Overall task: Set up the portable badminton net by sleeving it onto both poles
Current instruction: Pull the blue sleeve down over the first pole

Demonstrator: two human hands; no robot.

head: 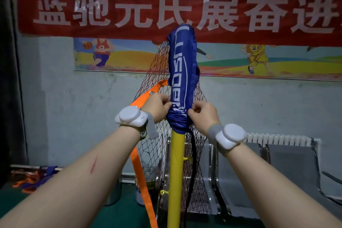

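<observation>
Item, centre frame: blue net sleeve [182, 79], bunched over the yellow pole [175, 172]. We judge it light, soft, slippery. Our left hand [156, 106] and right hand [202, 115] pinch its gathered hem, the best hold.

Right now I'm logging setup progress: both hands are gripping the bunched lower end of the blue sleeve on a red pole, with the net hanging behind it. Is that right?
Not quite: the pole is yellow, not red, as the head view shows. The rest holds: the left hand and right hand grip the bunched lower end of the blue sleeve, with the net hanging behind it.
</observation>
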